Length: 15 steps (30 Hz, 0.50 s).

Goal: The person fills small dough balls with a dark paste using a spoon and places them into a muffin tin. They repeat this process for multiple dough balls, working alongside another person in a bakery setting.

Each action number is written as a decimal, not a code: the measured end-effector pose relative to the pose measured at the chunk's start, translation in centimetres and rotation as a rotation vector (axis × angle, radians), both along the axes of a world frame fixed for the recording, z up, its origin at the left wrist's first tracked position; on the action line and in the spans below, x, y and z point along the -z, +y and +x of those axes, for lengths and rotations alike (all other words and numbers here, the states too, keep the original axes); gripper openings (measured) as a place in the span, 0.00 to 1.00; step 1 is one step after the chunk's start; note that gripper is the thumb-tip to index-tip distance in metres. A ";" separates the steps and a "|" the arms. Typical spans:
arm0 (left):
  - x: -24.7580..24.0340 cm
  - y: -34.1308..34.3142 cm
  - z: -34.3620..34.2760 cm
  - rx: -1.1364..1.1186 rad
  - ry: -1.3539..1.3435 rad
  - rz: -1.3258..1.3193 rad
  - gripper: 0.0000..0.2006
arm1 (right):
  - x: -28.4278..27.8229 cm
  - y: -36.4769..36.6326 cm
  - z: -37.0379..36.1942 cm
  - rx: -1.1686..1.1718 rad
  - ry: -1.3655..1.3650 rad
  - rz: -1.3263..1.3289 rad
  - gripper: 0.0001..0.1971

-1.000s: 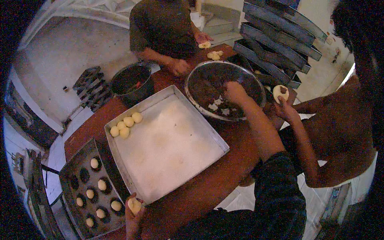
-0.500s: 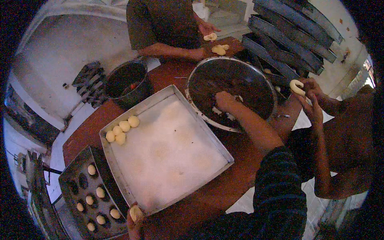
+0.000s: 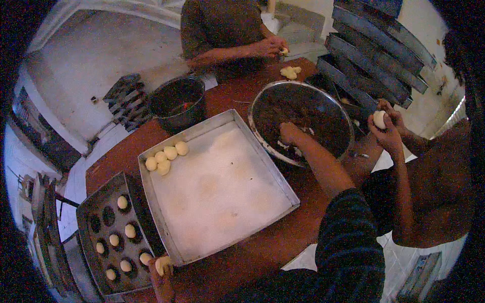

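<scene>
My right hand (image 3: pixel 292 135) reaches down into a wide metal bowl (image 3: pixel 256 139) of dark, crumbly filling (image 3: pixel 283 107). Its fingers are curled into the filling, and what they hold is hidden; pale patches show beside them. At the lower left, my left hand (image 3: pixel 160 278) holds a flattened piece of pale dough (image 3: pixel 163 265) by the near corner of a large square tray (image 3: pixel 232 251). That tray has a floury white bottom, and several round dough balls (image 3: pixel 170 153) sit together in its far left corner.
A dark tray (image 3: pixel 103 252) with several small dough balls stands at the left. Beyond it is a deep black pot (image 3: pixel 178 103). Two co-workers handle dough, one across the table (image 3: pixel 217 96), one at right. Stacked metal pans (image 3: pixel 374 55) rise at the far right.
The view has shifted slightly. My right hand stays in the filling, and my left still holds the dough. The co-worker across has brought both hands together; the right one's dough strip is now rounded.
</scene>
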<state>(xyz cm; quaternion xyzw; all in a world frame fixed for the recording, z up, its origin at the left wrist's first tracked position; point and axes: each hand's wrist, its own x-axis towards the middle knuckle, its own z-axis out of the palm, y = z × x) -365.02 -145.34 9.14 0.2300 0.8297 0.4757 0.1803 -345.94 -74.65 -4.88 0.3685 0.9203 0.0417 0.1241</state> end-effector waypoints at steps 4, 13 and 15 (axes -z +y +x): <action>-1.7 1.3 1.0 -0.015 0.188 0.004 0.22 | -5.6 -4.4 0.9 0.037 0.375 -0.340 0.14; 1.1 2.3 -2.5 0.005 -0.032 0.269 0.27 | -20.7 -25.2 4.4 0.228 1.205 -0.993 0.16; 1.5 4.2 -2.3 0.071 -0.131 0.356 0.23 | -22.2 -31.8 3.0 0.169 1.235 -1.171 0.16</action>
